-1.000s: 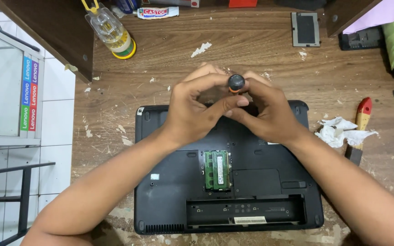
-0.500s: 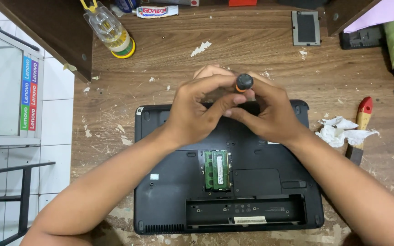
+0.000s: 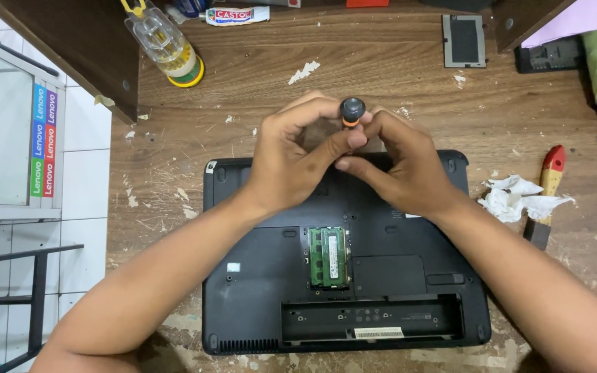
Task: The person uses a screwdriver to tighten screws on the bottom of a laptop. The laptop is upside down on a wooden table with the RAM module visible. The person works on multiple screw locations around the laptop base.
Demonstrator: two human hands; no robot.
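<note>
Black plastic fills the middle of the wooden table [image 3: 395, 76]: a laptop [image 3: 257, 290] lies upside down near the front edge, its green memory module [image 3: 329, 256] bared. Above its rear edge, the left hand [image 3: 290, 160] curls narrowly, fingertips pinching the screwdriver [image 3: 352, 112], a black-capped, orange-ringed handle standing upright. The right hand [image 3: 405, 169] meets it, fingers closed on the same shaft. Toward the right edge lie crumpled tissue [image 3: 519, 197] and a red-handled tool [image 3: 546, 197]. White floor tiles show at the left.
</note>
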